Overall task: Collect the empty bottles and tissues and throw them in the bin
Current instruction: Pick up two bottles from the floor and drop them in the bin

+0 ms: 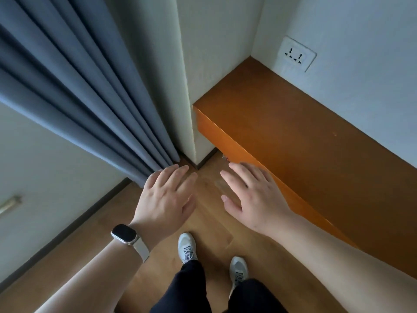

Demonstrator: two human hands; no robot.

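No readable writing or brand mark shows anywhere in the view; the smartwatch [124, 234] on the left wrist has a dark, blank screen and a pale strap.

Both hands are stretched forward, palms down, over the wooden floor [209, 222]. The left hand [167, 195] is spread flat with fingers loosely apart, holding nothing; its fingertips lie near the bottom hem of the blue-grey curtain [85, 105], though whether they touch the cloth cannot be told. The right hand [250, 195] is likewise spread and empty, thumb out to the side, fingers pointing toward the front edge of the orange-brown table [304, 141] (a wall-mounted slab set in the corner); it appears just beside that edge, contact unclear.

No bottle, tissue or bin can be made out in this view. A small, indistinct object with a red spot [225, 157] sits in the shadow beneath the table; what it is cannot be told.

A white wall socket [296, 55] is set just above the table's far end. Below the hands, two white trainers [187, 247] and dark trouser legs stand on the floor. At far left a brass-coloured handle [10, 204] shows on a pale panel.
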